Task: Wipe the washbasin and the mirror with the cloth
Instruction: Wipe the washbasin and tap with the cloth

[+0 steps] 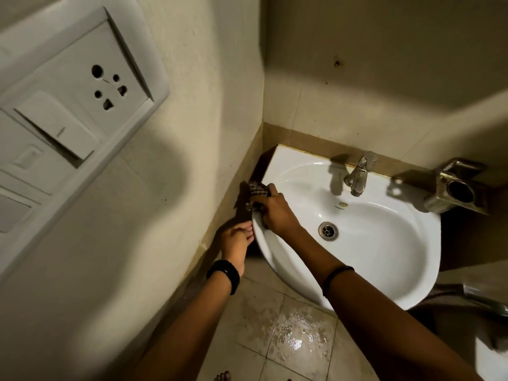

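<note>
A white washbasin (384, 243) is fixed in the corner, with a metal tap (357, 177) at its back and a drain (328, 231) in the bowl. My right hand (275, 210) presses a dark checked cloth (257, 192) onto the basin's left rim. My left hand (235, 240), with a black band on the wrist, grips the outer left edge of the basin just below the cloth. No mirror is in view.
A metal holder (456, 188) is mounted on the wall right of the tap. A large switch and socket plate (68, 105) sits on the left wall. The tiled floor (297, 331) below the basin is wet. A metal hose fitting (483, 301) shows at the right edge.
</note>
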